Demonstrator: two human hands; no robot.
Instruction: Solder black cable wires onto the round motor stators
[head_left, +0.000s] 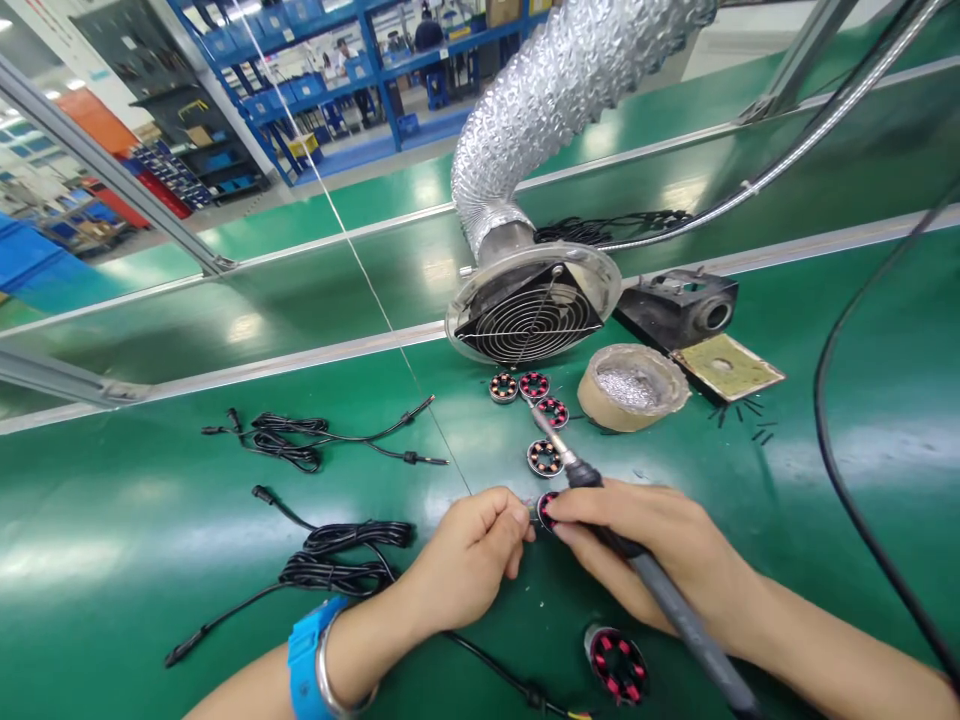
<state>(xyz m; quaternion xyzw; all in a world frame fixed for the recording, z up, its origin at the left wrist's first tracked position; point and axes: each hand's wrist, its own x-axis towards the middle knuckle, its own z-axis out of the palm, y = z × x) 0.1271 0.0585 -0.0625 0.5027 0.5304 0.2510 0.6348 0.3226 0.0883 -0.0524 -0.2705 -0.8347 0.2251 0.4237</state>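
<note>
My right hand (660, 550) is closed round a soldering iron (679, 605), its tip pointing up and away. Thumb and forefinger of that hand also touch a small ring-shaped motor stator (546, 510) with red windings, partly covered by the fingers. Just left of it my left hand (484, 535) is pinched shut, close to the stator's edge. A thin solder wire (360, 265) runs down from above into that hand. Anything else between its fingertips is too small to make out. A black cable (487, 660) emerges below my left wrist, its coloured wire ends near the bottom edge.
Several stators (545, 458) lie beyond my hands, and another stator (616, 665) sits nearer. A tub (634, 388) with silvery bits stands beside an iron stand with a yellow sponge (727, 367). A fume duct (532, 310) overhangs the bench. Coiled black cables (337, 560) lie left.
</note>
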